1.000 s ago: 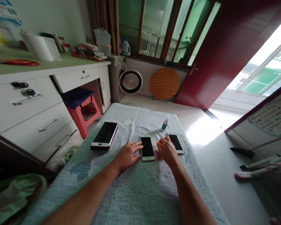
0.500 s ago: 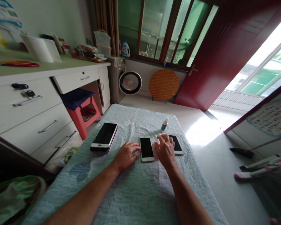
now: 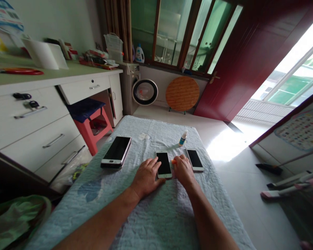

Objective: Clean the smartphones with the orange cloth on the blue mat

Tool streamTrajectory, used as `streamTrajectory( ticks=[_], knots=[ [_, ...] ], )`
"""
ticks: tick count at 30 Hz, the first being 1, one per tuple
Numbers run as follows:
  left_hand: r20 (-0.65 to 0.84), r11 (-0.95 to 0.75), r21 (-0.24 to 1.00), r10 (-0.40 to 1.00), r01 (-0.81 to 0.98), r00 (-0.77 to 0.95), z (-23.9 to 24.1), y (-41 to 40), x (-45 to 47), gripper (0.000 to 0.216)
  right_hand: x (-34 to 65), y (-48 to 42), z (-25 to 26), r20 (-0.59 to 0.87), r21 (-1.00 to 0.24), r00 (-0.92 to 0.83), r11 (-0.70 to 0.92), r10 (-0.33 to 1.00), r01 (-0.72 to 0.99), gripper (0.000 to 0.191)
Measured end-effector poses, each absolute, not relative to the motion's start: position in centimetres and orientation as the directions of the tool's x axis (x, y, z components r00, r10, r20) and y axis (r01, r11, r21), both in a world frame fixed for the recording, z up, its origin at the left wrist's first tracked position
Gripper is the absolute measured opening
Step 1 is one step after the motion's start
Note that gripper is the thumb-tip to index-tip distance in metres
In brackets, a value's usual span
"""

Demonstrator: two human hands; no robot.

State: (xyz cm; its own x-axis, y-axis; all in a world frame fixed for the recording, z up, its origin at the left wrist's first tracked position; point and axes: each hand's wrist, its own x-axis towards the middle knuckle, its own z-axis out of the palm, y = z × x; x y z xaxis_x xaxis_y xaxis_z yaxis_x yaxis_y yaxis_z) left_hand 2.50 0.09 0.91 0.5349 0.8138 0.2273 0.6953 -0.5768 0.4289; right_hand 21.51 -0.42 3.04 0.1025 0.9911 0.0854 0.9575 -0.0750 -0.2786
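Note:
A white-framed smartphone (image 3: 163,164) with a dark screen lies face up on the quilted cloth. My left hand (image 3: 146,175) holds it at the left side, fingers over that edge and thumb against the bottom edge. Just right of this phone, my right hand (image 3: 183,169) is closed on a small orange object (image 3: 174,161); most of that object is hidden by the fingers. Beside the right hand lies another white smartphone (image 3: 195,160). A small spray bottle (image 3: 183,138) with a blue label stands beyond the hands. Farther left is a stack of phones (image 3: 117,151), a white-edged one on top.
The light blue quilted cloth (image 3: 156,215) covers the surface under the hands. On the left are a white desk (image 3: 52,111) and a red stool (image 3: 92,125). A washing machine (image 3: 130,86) with its door open, a round wooden tabletop (image 3: 182,93) and a red door (image 3: 240,62) stand behind.
My left hand has moved right onto the phone, which has tilted slightly. My right hand has drawn its fingers together, and an orange object now shows in them; the phone beside it is more visible.

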Motion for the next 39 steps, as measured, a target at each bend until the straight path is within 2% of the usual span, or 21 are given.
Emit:
streamTrajectory(
  ticks=[6,17,20,24,27,30,34,39],
  knots=[
    [0.212,-0.563,0.377,0.825,0.735,0.523,1.0,-0.1,2.8,0.067,21.3,0.0,2.7,0.116,-0.53,0.116,-0.037,0.986,0.847,0.023],
    [0.253,-0.573,0.415,0.819,0.707,0.515,0.7,0.1,2.7,0.063,20.8,0.1,1.9,0.03,-0.726,0.187,-0.107,0.982,0.679,0.023],
    [0.258,-0.572,0.418,0.82,0.706,0.511,0.7,0.1,2.7,0.063,20.9,0.3,1.5,-0.045,-0.832,0.218,-0.157,0.975,0.531,0.022],
    [0.266,-0.575,0.407,0.818,0.71,0.509,0.8,0.0,2.8,0.068,20.6,0.4,1.9,-0.134,-0.953,0.243,-0.192,0.961,0.234,0.026],
    [0.291,-0.571,0.437,0.821,0.695,0.492,1.1,0.0,2.8,0.067,20.1,0.1,2.8,-0.132,-0.989,0.191,-0.142,0.973,0.04,0.029],
    [0.297,-0.552,0.51,0.832,0.659,0.467,1.4,-0.1,2.7,0.057,19.3,-0.4,3.4,-0.106,-0.993,0.083,-0.101,0.991,-0.063,0.03],
    [0.305,-0.504,0.644,0.859,0.576,0.41,1.6,-0.1,2.5,0.042,18.6,-0.7,3.3,-0.076,-0.994,-0.002,-0.076,0.997,-0.078,0.03],
    [0.294,-0.38,0.733,0.925,0.564,0.241,1.8,-0.1,2.0,0.048,18.8,-0.4,2.5,-0.07,-0.997,0.05,-0.069,0.996,-0.026,0.03]
  ],
)
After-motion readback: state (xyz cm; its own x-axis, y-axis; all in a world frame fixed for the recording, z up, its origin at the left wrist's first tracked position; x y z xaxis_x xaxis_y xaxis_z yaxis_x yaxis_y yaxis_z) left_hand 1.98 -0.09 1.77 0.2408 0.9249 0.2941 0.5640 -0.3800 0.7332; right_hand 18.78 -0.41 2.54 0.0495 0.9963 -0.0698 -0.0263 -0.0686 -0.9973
